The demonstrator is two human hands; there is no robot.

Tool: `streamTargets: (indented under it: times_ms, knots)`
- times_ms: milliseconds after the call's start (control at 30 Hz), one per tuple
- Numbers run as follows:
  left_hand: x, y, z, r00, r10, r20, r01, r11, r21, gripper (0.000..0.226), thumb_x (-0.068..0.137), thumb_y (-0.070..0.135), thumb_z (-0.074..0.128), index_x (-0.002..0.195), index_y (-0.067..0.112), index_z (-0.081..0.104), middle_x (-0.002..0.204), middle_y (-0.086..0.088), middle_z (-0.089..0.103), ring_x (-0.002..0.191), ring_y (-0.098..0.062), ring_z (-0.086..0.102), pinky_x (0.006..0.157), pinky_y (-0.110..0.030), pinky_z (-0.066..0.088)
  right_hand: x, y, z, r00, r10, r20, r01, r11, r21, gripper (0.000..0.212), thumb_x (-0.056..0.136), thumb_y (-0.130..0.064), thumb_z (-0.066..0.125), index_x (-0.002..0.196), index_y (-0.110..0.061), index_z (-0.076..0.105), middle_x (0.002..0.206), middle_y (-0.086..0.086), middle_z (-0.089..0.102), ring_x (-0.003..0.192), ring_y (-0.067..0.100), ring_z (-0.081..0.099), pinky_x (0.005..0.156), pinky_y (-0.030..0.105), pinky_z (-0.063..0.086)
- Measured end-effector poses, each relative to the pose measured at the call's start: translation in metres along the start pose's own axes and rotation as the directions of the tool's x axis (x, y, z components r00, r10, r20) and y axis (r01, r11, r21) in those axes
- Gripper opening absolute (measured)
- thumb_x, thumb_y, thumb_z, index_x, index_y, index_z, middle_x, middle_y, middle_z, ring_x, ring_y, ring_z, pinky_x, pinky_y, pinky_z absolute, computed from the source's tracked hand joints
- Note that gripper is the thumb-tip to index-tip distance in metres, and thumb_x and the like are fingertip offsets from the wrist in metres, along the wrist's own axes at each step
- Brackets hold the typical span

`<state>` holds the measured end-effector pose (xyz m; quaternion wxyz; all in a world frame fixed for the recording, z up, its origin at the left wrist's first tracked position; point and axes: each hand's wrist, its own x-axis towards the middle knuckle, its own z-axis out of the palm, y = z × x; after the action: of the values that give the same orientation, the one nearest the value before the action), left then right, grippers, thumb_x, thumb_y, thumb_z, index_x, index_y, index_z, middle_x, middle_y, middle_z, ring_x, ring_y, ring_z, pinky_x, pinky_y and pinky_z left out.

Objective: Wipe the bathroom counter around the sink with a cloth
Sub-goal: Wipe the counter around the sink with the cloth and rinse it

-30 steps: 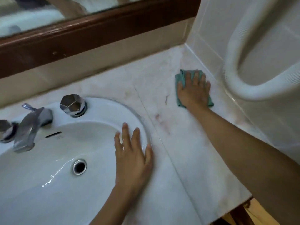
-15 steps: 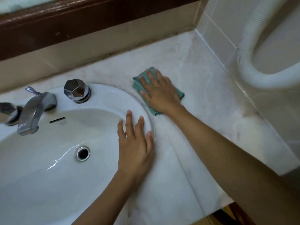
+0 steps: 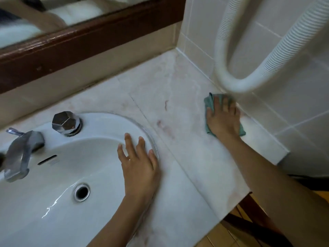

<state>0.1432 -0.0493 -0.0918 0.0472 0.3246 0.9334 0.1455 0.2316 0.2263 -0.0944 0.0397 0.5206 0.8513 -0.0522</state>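
R hand (image 3: 222,122) slid cloth (image 3: 208,102) from sink (image 3: 106,122) rim to wall (image 3: 284,104), fingers flat; L hand (image 3: 140,168) flat on sink.

Home bathroom. White sink (image 3: 53,184) w/ chrome faucet (image 3: 21,154) set in marble counter (image 3: 187,148). Wood-framed mirror (image 3: 71,41) above, tiled wall (image 3: 293,113) at right.

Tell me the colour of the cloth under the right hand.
Teal green cloth, seen in the head view.

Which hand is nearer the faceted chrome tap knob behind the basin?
Left. The left hand rests flat on the sink rim, just right of the knob and nearer the viewer. The right hand presses the green cloth far across the counter, against the tiled wall.
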Motion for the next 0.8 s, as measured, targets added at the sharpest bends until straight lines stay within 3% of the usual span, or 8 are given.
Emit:
streamTargets:
  times_ms: [67,200,367,433,567,800]
  knots:
    - [0.0,-0.001,0.002,1.0,-0.003,0.004,0.003,1.0,-0.001,0.06,0.099,0.038,0.012,0.143,0.004,0.034,0.157,-0.024,0.019,0.149,-0.033,0.002,0.118,-0.05,0.01,0.007,-0.037,0.001,1.0,0.023,0.012,-0.023,1.0,0.014,0.063,0.099,-0.046,0.016,0.154,-0.02,0.002,0.162,0.011,0.002,0.147,0.032,-0.001,0.118,0.046,0.006]
    - [-0.001,-0.002,0.001,1.0,-0.021,-0.01,0.02,0.997,-0.073,0.058,0.098,0.039,0.014,0.141,0.008,0.035,0.158,-0.025,0.012,0.146,-0.032,0.005,0.119,-0.049,0.007,-0.048,-0.102,0.014,0.97,-0.241,0.026,0.239,0.969,0.068,0.063,0.099,-0.047,0.019,0.154,-0.021,0.002,0.162,0.009,-0.004,0.148,0.027,-0.008,0.119,0.043,0.003]
    - [-0.005,0.001,-0.009,0.999,-0.031,-0.01,0.029,0.986,-0.161,0.057,0.097,0.041,0.019,0.143,0.009,0.035,0.16,-0.02,0.009,0.144,-0.04,0.006,0.118,-0.05,0.01,-0.153,-0.06,0.018,0.881,-0.474,-0.007,0.472,0.876,0.101,0.06,0.098,-0.049,0.026,0.153,-0.027,0.018,0.161,0.003,0.013,0.148,0.021,0.004,0.116,0.036,0.011]
    - [-0.005,0.002,-0.011,1.0,-0.017,-0.015,0.015,0.987,-0.162,0.057,0.097,0.039,0.02,0.141,0.007,0.037,0.158,-0.023,0.011,0.142,-0.04,0.009,0.117,-0.051,0.011,-0.153,-0.013,0.015,0.905,-0.425,-0.019,0.424,0.899,0.106,0.059,0.097,-0.051,0.022,0.152,-0.028,0.021,0.16,0.001,0.016,0.148,0.02,0.008,0.115,0.038,0.016]
    - [-0.003,0.002,-0.011,1.0,0.002,-0.025,-0.005,0.991,-0.136,0.058,0.096,0.037,0.019,0.138,0.002,0.04,0.155,-0.028,0.016,0.142,-0.04,0.012,0.117,-0.052,0.011,-0.112,0.055,0.008,0.997,-0.071,-0.024,0.073,0.994,0.083,0.06,0.098,-0.049,0.018,0.153,-0.025,0.016,0.161,0.005,0.011,0.148,0.023,0.007,0.116,0.042,0.019]
    - [-0.006,0.008,-0.015,0.998,0.026,-0.054,-0.034,0.99,-0.137,0.054,0.097,0.029,0.023,0.133,-0.006,0.044,0.146,-0.034,0.029,0.143,-0.04,0.013,0.114,-0.058,0.015,-0.108,0.014,0.012,0.991,0.13,0.022,-0.13,0.991,0.007,0.063,0.099,-0.046,0.013,0.153,-0.018,-0.006,0.161,0.011,-0.007,0.147,0.03,-0.009,0.119,0.043,0.005]
